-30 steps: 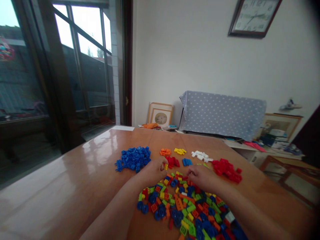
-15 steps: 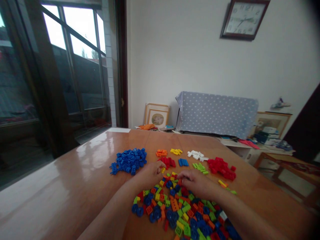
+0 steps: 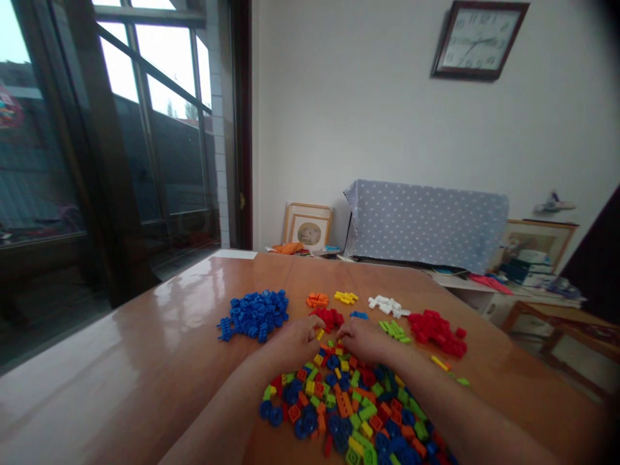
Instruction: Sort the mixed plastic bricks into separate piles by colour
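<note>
Over the far edge of a mixed pile of toy building bricks (image 3: pixel 343 403), my two hands face each other, a small gap apart. My left hand (image 3: pixel 303 339) is closed, with a small yellow brick (image 3: pixel 320 334) at its fingertips. The fingers of my right hand (image 3: pixel 362 339) curl down toward the pile's far tip; whatever they pinch is hidden. Just beyond the hands lie red bricks (image 3: pixel 328 319) and a few blue bricks (image 3: pixel 359 315), partly covered by the right hand. The mixed pile holds red, orange, yellow, green and blue pieces, some of them round.
Sorted groups lie around: a blue heap (image 3: pixel 259 313), orange bricks (image 3: pixel 317 299), yellow bricks (image 3: pixel 345 298), white bricks (image 3: pixel 387 306), green bricks (image 3: pixel 394 331) and a red heap (image 3: pixel 437 332). A yellow-orange strip (image 3: pixel 440 363) sits beside my right forearm on the wooden table (image 3: pixel 145 368).
My right hand has moved slightly away from me and toward my left hand, now covering part of the blue bricks. The left hand keeps the yellow brick. The view has shifted a little.
</note>
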The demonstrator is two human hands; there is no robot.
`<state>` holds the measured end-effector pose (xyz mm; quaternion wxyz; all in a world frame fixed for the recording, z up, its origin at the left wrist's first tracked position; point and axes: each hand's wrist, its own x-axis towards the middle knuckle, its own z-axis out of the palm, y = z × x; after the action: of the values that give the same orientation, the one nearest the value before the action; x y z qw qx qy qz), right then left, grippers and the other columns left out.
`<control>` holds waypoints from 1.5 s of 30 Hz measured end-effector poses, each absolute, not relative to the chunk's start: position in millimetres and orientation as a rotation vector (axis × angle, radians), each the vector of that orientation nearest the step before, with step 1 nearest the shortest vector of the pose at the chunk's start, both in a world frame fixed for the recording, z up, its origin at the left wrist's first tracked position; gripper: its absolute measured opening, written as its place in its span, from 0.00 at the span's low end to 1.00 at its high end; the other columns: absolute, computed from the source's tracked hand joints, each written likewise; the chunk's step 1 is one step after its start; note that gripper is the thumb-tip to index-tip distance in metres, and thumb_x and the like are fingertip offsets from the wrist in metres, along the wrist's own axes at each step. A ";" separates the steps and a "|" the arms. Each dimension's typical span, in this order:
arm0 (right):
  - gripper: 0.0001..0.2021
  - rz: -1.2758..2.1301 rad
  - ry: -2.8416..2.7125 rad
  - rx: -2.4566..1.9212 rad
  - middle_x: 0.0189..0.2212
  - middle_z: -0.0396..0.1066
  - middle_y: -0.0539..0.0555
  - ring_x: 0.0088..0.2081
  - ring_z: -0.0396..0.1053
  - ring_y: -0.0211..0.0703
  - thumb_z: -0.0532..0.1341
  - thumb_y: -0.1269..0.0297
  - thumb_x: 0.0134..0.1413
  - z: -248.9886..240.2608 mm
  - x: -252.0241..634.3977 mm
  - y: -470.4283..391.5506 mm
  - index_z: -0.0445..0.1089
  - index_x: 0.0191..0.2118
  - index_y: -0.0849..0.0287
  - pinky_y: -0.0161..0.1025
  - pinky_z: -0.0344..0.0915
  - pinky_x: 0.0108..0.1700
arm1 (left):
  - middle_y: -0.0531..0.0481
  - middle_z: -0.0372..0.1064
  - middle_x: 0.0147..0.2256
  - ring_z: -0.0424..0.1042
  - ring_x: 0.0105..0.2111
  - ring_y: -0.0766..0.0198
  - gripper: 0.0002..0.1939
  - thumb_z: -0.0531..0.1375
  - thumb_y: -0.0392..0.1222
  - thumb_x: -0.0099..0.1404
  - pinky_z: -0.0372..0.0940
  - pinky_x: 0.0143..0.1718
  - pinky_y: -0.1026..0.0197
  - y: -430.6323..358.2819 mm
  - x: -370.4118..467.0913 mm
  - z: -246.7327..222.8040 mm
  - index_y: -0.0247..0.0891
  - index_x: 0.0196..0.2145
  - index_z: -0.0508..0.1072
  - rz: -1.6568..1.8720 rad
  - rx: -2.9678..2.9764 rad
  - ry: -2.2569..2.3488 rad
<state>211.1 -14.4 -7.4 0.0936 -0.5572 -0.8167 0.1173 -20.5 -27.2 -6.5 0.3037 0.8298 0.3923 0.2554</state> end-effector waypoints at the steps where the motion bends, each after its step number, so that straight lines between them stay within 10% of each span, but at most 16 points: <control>1: 0.13 0.359 -2.408 -1.654 0.36 0.76 0.52 0.37 0.69 0.42 0.58 0.70 0.48 -8.7 211.3 -12.9 0.79 0.36 0.52 0.34 0.57 0.37 | 0.54 0.67 0.26 0.64 0.24 0.65 0.19 0.54 0.36 0.59 0.50 0.24 0.66 -27.3 -20.8 -6.3 0.40 0.48 0.70 0.673 2.201 1.039; 24: 0.11 1.439 -1.438 -1.127 0.25 0.71 0.47 0.26 0.67 0.34 0.63 0.64 0.47 10.0 177.0 -40.4 0.67 0.38 0.60 0.31 0.61 0.29 | 0.57 0.62 0.25 0.59 0.21 0.70 0.14 0.54 0.36 0.62 0.53 0.22 0.69 -25.8 -12.6 -8.1 0.37 0.47 0.64 0.854 1.881 0.898; 38: 0.11 0.881 -1.760 -1.371 0.26 0.72 0.49 0.26 0.67 0.36 0.58 0.57 0.53 6.6 183.1 -9.5 0.71 0.34 0.59 0.31 0.61 0.28 | 0.49 0.73 0.36 0.71 0.32 0.64 0.34 0.57 0.37 0.61 0.61 0.32 0.65 -29.3 -13.0 3.8 0.38 0.64 0.53 0.951 1.944 0.997; 45: 0.14 0.420 -1.786 -1.746 0.31 0.76 0.53 0.33 0.70 0.40 0.55 0.62 0.55 6.8 248.8 71.0 0.75 0.40 0.61 0.32 0.59 0.31 | 0.46 0.73 0.41 0.72 0.39 0.61 0.28 0.57 0.41 0.63 0.64 0.41 0.61 -25.4 -23.5 12.9 0.38 0.61 0.61 1.054 1.950 1.103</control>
<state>248.8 71.0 6.8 0.2997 -0.6578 -0.6727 0.1580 -23.5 -25.4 12.9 0.3267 0.7444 0.4211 0.4022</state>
